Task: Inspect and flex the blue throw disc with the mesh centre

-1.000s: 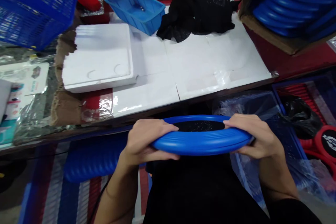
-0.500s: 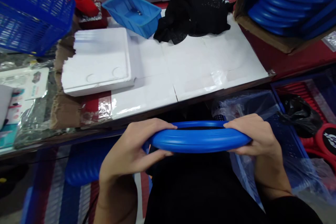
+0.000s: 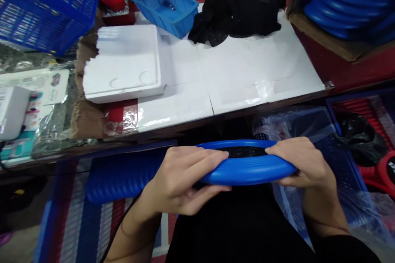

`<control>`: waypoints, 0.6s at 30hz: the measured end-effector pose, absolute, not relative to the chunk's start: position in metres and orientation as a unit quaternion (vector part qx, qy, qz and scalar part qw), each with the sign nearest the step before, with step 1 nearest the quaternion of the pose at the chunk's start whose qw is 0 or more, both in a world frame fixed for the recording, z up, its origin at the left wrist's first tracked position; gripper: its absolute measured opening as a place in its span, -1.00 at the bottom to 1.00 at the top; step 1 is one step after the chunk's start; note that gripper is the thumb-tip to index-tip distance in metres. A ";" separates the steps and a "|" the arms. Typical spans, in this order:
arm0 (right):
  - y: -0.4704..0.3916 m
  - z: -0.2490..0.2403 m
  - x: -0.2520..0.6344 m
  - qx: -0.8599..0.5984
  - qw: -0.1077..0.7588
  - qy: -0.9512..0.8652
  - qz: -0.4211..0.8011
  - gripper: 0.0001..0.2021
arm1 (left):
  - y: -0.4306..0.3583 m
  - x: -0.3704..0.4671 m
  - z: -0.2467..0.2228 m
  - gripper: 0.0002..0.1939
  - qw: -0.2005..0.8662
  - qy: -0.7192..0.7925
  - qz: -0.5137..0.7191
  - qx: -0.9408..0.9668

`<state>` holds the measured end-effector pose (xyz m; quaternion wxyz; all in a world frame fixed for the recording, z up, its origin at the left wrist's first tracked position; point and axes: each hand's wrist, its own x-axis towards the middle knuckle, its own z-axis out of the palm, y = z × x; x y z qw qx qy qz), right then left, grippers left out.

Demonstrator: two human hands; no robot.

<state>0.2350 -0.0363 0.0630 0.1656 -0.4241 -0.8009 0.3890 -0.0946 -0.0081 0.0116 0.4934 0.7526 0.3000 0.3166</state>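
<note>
Hands clamp our ribbed blue plastic disc (image 3: 247, 169): left hand (image 3: 182, 178) at nine o'clock, right hand (image 3: 304, 164) at three; glittery black fabric fills its centre.

Blue ribbed plastic ring (image 3: 247, 169) w/ black sparkly centre, held near-flat, edge-on, above the lap.

Disc (image 3: 247, 168) held edge-on between left hand (image 3: 182, 181) and right hand (image 3: 304, 162), in front of table edge (image 3: 185, 125). On table: foam slab (image 3: 123, 63) left, tub (image 3: 165, 6) behind it, cloth heap (image 3: 237, 4) right of tub. Basket (image 3: 43, 8) far left; box of stacked discs (image 3: 345, 4) far right.
</note>
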 end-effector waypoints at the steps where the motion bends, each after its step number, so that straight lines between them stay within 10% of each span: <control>1: -0.034 0.064 0.233 -0.427 0.165 -0.800 0.387 -0.55 | -0.008 -0.095 0.012 -0.52 0.483 0.300 0.313 0.761; 18: -0.028 0.035 0.185 -0.531 0.120 -0.820 0.178 -0.48 | 0.011 -0.052 -0.021 -0.35 0.310 0.509 0.313 0.739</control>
